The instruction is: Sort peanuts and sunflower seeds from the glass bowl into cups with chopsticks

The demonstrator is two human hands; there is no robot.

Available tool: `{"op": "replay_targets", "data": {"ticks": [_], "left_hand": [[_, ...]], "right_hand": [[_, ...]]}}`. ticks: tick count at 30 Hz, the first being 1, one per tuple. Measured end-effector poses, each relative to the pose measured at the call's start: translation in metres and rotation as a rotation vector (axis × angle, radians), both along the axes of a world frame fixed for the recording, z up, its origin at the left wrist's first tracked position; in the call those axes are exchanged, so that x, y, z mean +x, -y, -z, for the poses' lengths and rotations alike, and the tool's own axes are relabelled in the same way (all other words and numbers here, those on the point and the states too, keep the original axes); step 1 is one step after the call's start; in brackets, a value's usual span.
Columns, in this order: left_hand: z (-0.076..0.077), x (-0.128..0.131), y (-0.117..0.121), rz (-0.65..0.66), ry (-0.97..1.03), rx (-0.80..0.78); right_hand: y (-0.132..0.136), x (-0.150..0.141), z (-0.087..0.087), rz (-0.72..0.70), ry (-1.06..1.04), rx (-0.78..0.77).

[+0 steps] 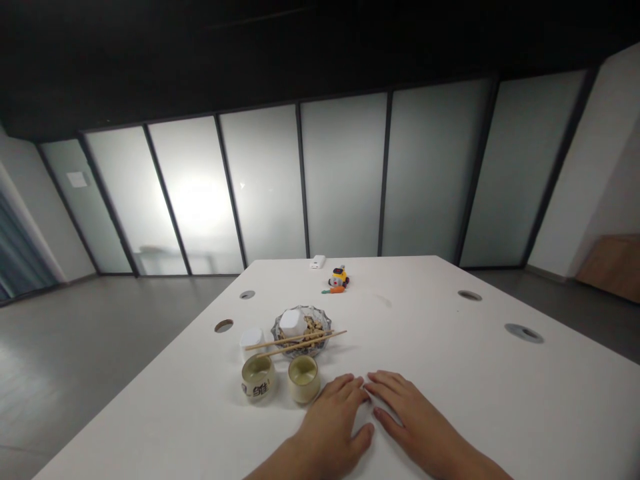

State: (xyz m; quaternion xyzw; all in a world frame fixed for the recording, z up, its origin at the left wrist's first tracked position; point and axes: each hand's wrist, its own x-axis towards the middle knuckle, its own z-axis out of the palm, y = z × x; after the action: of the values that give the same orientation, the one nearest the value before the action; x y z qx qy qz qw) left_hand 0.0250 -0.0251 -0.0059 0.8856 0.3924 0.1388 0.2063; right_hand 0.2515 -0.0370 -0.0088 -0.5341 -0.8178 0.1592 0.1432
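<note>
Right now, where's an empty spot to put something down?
The table is bare beyond the right hand, between the toy truck and right-side holes. A strip left of the cups too. Around the bowl and chopsticks is crowded.

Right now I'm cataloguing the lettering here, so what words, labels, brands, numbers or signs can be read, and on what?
"雏", probably: dark character on the left cup.
Mark beside it, same cup: partly turned away, unreadable.
Paper on the glass wall: too blurred.
White device: marks too small.

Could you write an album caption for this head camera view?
Two bare hands rest beside two cups, chopsticks and a glass bowl.
</note>
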Motion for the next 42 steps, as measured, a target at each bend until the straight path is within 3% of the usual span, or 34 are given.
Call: {"op": "replay_targets", "data": {"ticks": [11,22,28,36,42], "left_hand": [[0.004,0.001,-0.005,0.005,-0.016,-0.001],[0.008,0.002,-0.009,0.009,-0.014,0.027],[0.013,0.004,-0.01,0.001,-0.01,0.051],[0.008,0.008,-0.007,-0.006,-0.027,0.079],[0.012,0.023,-0.012,-0.039,-0.048,0.125]], "right_hand": [[-0.004,0.0,0.005,0.026,0.014,-0.028],[-0.006,-0.005,0.002,0.016,-0.017,0.074],[-0.01,-0.005,0.012,0.055,0.026,0.098],[-0.013,-0.006,0.02,0.078,0.056,0.159],[-0.028,-0.017,0.023,0.094,0.112,0.184]]}}
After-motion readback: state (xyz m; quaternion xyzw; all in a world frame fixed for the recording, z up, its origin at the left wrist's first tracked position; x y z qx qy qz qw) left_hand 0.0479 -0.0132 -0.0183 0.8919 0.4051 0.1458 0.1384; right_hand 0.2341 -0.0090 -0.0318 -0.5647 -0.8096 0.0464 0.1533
